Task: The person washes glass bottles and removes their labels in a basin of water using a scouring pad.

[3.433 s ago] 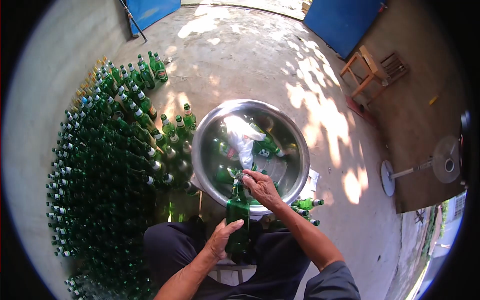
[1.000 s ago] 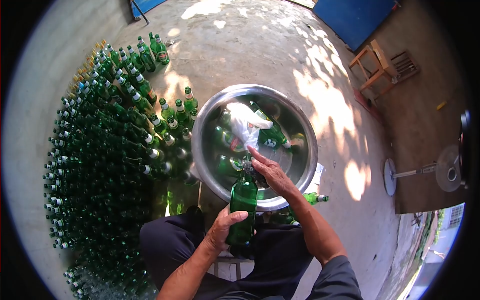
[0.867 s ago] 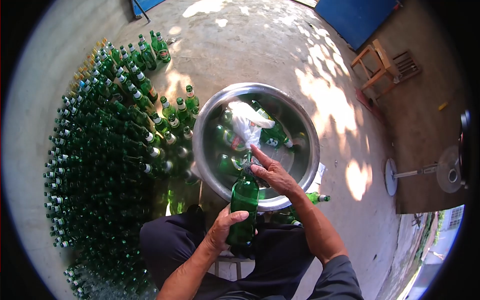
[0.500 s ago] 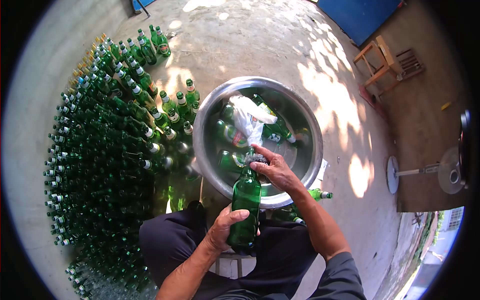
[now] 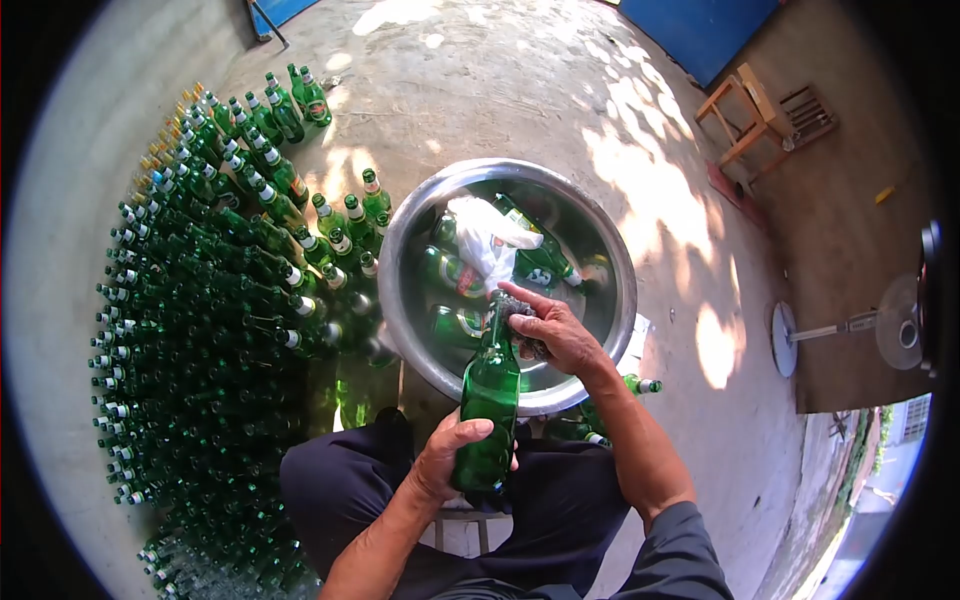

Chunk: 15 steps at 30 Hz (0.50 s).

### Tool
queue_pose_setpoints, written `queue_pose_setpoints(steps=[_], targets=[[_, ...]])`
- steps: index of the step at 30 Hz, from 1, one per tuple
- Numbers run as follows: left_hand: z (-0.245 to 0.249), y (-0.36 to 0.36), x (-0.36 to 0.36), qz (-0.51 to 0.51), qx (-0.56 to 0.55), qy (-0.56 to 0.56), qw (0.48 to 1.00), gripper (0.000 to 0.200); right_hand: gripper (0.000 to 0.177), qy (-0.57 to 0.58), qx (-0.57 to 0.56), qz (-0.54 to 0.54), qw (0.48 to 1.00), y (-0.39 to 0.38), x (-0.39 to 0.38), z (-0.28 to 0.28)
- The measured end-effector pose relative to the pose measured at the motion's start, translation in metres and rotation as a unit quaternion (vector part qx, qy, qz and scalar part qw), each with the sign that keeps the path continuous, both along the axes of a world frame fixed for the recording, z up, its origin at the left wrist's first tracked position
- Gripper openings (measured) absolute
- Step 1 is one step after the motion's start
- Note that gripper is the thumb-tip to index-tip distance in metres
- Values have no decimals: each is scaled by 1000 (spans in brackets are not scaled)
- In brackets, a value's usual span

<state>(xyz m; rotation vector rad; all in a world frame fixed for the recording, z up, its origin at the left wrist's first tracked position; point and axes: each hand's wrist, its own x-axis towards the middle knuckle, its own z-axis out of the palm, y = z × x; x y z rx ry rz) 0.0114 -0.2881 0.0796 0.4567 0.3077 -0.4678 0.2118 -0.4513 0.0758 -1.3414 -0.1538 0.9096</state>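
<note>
A green glass bottle (image 5: 491, 385) without a label is tilted over my lap, its mouth toward the basin. My left hand (image 5: 447, 455) wraps its lower body, thumb on the near side. At the bottle's neck, my right hand (image 5: 560, 335) grips a grey steel wool scrubber (image 5: 518, 308), which touches the glass. Just beyond is a wide metal basin (image 5: 625, 330) of water. Several green bottles (image 5: 462, 272) lie in it, some with labels, along with a crumpled white plastic bag or wrapper (image 5: 485, 232).
Densely packed green bottles (image 5: 200, 330) stand on the floor to the left. A few more bottles (image 5: 642, 385) lie right of the basin near my knee. Farther right are a pedestal fan (image 5: 835, 328) and a wooden stool (image 5: 745, 110). Blue panels (image 5: 700, 35) stand at the back.
My right hand has shifted slightly with the scrubber, which now shows more on the near side of the fingers. The bottle stays in my left hand. The whole view has tilted a little.
</note>
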Motion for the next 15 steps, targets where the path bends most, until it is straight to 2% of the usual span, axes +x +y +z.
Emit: queue_pose_setpoints(steps=[1,2,4,8,11,13,14,15], targets=[[1,0,0,0,-12,-1,1000,52,65,15,21,20,999,-2,-1,4],[0,-1,1,-1,-12,-1,1000,52,65,15,20,19,999,-3,-2,9],[-2,-1,0,-1,-51,6,999,53,78,69,70,34,995,-3,-3,16],[-3,1,1,3,-56,10,998,53,87,65,82,71,992,-2,-5,10],[-1,1,1,-5,-57,10,998,53,84,40,81,52,995,2,-2,7],[-1,-1,0,-16,-39,21,999,52,57,15,24,1,1000,4,0,-4],[-1,-2,0,-19,-39,21,999,52,57,15,24,-2,1000,4,1,-9],[-1,-3,0,-25,-34,22,999,52,45,-13,-15,-17,1000,4,2,-14]])
